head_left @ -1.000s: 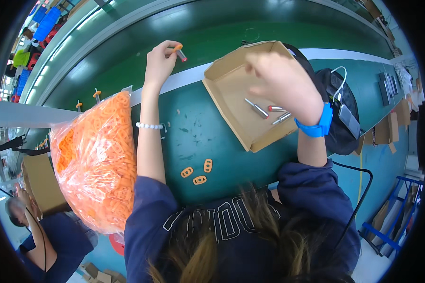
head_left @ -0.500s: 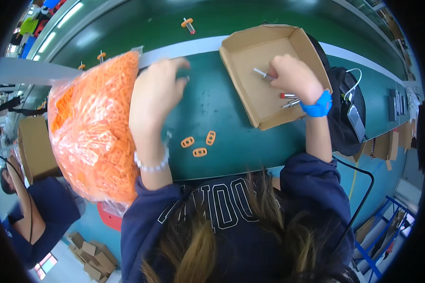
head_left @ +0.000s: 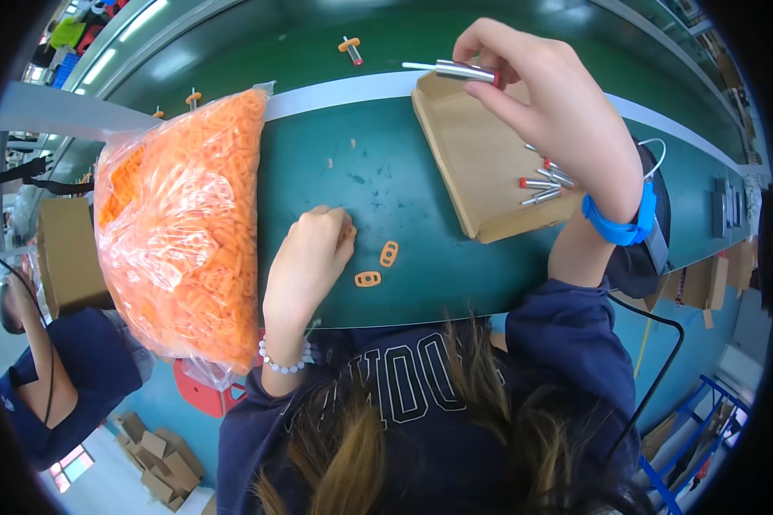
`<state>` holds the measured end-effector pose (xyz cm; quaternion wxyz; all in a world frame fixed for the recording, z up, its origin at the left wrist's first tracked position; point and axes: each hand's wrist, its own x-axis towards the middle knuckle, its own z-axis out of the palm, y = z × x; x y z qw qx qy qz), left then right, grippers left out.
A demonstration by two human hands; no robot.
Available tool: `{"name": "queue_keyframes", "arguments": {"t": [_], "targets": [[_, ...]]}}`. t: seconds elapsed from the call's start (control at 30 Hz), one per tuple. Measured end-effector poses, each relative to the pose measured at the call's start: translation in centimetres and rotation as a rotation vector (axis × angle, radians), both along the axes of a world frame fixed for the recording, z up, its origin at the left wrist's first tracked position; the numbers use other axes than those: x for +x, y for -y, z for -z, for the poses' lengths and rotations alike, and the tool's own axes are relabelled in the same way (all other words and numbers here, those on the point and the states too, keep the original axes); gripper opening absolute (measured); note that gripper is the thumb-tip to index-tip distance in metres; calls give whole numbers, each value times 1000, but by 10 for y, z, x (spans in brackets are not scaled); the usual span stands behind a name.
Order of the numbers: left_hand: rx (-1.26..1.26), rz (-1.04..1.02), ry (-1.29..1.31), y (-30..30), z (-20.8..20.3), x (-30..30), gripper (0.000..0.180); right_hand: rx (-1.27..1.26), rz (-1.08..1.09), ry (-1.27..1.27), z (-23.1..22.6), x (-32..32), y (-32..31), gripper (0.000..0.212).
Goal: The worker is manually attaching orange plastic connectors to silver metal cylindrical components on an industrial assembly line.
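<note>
My right hand [head_left: 545,81] is raised over the far side of the cardboard box [head_left: 455,163]. Its fingers pinch a metal plunger pin [head_left: 455,70], a silver cylinder with a thin rod pointing left and a red end. Down on the green table, my left hand [head_left: 309,257] has its fingers closed on a small orange plastic piece [head_left: 350,230], mostly hidden by the fingertips. Beside it lie two flat orange oval pieces [head_left: 389,254] with holes. More silver pins with red ends [head_left: 541,184] rest inside the box.
A large clear bag of orange pieces [head_left: 180,232] stands at the left. Beyond the white strip, a pin with an orange piece on it [head_left: 350,50] sits on green surface. A black bag [head_left: 631,275] is right of the box. A co-worker's arm [head_left: 47,378] shows at far left.
My right hand has lifted a pin up and away from the box's inside. My left hand has come down toward me and closed on one of the three loose orange pieces.
</note>
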<state>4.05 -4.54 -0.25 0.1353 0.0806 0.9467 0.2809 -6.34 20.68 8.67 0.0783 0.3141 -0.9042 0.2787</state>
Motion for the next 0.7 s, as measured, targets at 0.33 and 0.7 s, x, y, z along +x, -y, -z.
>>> {"name": "queue_keyframes", "arguments": {"t": [0.33, 0.7], "targets": [[547, -43, -245, -46, -20, -95, 17, -163, -31, -176, -23, 6, -3, 21], [1252, -111, 46, -70, -47, -139, 31, -551, 15, 8, -7, -8, -3, 23]]}}
